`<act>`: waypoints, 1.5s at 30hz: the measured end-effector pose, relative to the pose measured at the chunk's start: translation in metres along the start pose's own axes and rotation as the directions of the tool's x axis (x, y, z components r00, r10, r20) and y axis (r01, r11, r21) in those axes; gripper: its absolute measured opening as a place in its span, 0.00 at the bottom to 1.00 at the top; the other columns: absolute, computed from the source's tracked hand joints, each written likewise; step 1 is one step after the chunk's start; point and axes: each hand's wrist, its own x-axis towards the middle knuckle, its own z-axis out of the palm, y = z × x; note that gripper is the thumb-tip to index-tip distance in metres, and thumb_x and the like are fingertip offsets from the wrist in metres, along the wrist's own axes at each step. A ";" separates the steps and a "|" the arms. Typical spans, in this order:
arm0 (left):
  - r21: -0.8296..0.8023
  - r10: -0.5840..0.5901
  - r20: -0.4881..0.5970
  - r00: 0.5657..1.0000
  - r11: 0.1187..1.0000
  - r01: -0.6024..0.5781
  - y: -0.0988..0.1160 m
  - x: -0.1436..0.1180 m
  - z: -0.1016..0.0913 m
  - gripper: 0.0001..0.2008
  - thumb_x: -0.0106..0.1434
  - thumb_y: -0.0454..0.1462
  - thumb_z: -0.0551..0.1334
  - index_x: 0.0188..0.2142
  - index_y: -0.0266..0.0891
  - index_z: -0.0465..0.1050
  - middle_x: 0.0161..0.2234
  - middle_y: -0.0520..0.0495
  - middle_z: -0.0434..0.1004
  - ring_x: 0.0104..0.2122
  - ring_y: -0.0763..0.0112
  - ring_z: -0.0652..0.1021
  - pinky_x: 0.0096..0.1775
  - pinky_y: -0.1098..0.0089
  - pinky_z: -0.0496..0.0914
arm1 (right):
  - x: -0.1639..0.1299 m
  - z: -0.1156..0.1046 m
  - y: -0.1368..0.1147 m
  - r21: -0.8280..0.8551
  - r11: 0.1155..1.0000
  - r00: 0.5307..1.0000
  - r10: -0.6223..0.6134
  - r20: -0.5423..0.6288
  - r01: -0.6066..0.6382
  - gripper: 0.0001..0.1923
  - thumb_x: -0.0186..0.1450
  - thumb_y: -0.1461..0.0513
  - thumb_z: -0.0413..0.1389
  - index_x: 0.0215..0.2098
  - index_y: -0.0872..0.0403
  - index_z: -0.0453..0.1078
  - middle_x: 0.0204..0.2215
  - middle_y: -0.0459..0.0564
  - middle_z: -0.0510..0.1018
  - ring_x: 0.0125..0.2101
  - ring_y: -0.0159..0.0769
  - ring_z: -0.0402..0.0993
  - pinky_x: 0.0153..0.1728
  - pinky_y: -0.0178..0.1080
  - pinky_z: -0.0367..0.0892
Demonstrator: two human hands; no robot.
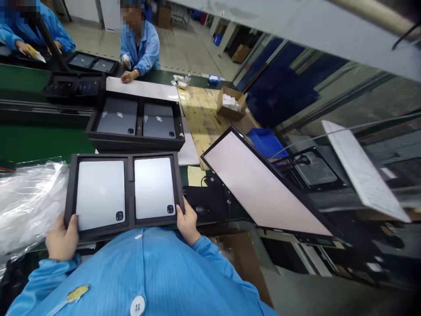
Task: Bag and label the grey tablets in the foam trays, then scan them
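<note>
At seven o'clock, my left hand (62, 240) clamps the near-left corner of a black tray (130, 224) holding two silver tablets (100, 193), thumb on its rim. At six o'clock, my right hand (187, 224) pinches the tray's near-right corner. Beyond it, at twelve o'clock, a second tray (136, 142) carries two grey tablets on the tabletop (39, 142); a glowing light panel (263, 186) tilts at three o'clock.

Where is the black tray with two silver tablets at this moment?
In the head view, the black tray with two silver tablets is low and left of centre, held by the left hand and right hand, with the dark tablet tray behind it.
</note>
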 end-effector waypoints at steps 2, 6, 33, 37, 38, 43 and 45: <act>-0.059 0.036 -0.080 0.996 0.997 -0.041 0.016 -0.003 -0.010 0.34 0.58 0.64 0.45 0.53 0.58 0.75 0.33 0.44 0.76 0.47 0.32 0.78 0.48 0.44 0.74 | 0.011 -0.015 -0.008 0.017 0.999 0.997 -0.043 -0.065 0.044 0.28 0.71 0.52 0.50 0.64 0.53 0.74 0.57 0.59 0.81 0.59 0.51 0.78 0.62 0.52 0.72; -0.049 0.186 -0.198 0.962 0.979 -0.200 0.089 0.037 -0.042 0.34 0.64 0.58 0.46 0.55 0.45 0.77 0.40 0.41 0.80 0.50 0.36 0.78 0.50 0.46 0.75 | 0.086 -0.033 -0.041 0.058 0.991 0.988 -0.115 -0.106 0.122 0.25 0.70 0.51 0.53 0.60 0.55 0.76 0.52 0.61 0.83 0.54 0.53 0.80 0.59 0.52 0.73; -0.345 0.264 -0.196 0.944 0.883 -0.318 0.234 0.198 -0.025 0.26 0.77 0.39 0.58 0.65 0.20 0.59 0.62 0.31 0.72 0.61 0.62 0.74 0.65 0.63 0.65 | 0.275 0.009 -0.034 0.201 0.979 0.998 -0.014 -0.066 0.027 0.29 0.76 0.49 0.47 0.63 0.61 0.70 0.64 0.65 0.73 0.67 0.43 0.68 0.67 0.46 0.62; -0.275 0.336 -0.193 0.922 0.883 -0.380 0.140 0.163 0.004 0.29 0.72 0.40 0.59 0.67 0.24 0.57 0.67 0.28 0.65 0.65 0.56 0.71 0.66 0.62 0.66 | 0.150 0.009 0.041 -0.010 0.970 0.957 0.240 -0.166 -0.245 0.29 0.69 0.49 0.55 0.57 0.63 0.74 0.56 0.70 0.79 0.59 0.50 0.77 0.61 0.47 0.69; -0.215 0.373 -0.153 0.915 0.891 -0.399 0.109 0.151 0.013 0.31 0.70 0.40 0.61 0.67 0.25 0.58 0.66 0.27 0.65 0.66 0.54 0.70 0.67 0.60 0.65 | 0.122 0.011 0.057 -0.098 0.932 0.931 0.334 -0.147 -0.350 0.26 0.65 0.49 0.59 0.51 0.62 0.76 0.52 0.70 0.81 0.55 0.52 0.79 0.58 0.48 0.71; -0.025 0.231 0.147 0.962 0.973 -0.230 -0.006 0.103 0.054 0.33 0.68 0.45 0.56 0.67 0.25 0.61 0.62 0.23 0.70 0.62 0.43 0.73 0.65 0.49 0.68 | 0.060 0.035 0.080 -0.233 0.807 0.825 0.564 0.034 -0.542 0.10 0.53 0.59 0.67 0.32 0.52 0.75 0.29 0.56 0.84 0.40 0.52 0.85 0.40 0.43 0.77; -0.005 0.166 0.230 0.959 0.986 -0.169 -0.020 0.098 0.063 0.32 0.70 0.46 0.53 0.67 0.29 0.62 0.57 0.25 0.75 0.58 0.41 0.77 0.61 0.47 0.70 | 0.071 0.046 0.071 -0.203 0.796 0.809 0.587 0.025 -0.571 0.06 0.53 0.63 0.64 0.30 0.52 0.74 0.25 0.53 0.82 0.34 0.49 0.84 0.37 0.41 0.77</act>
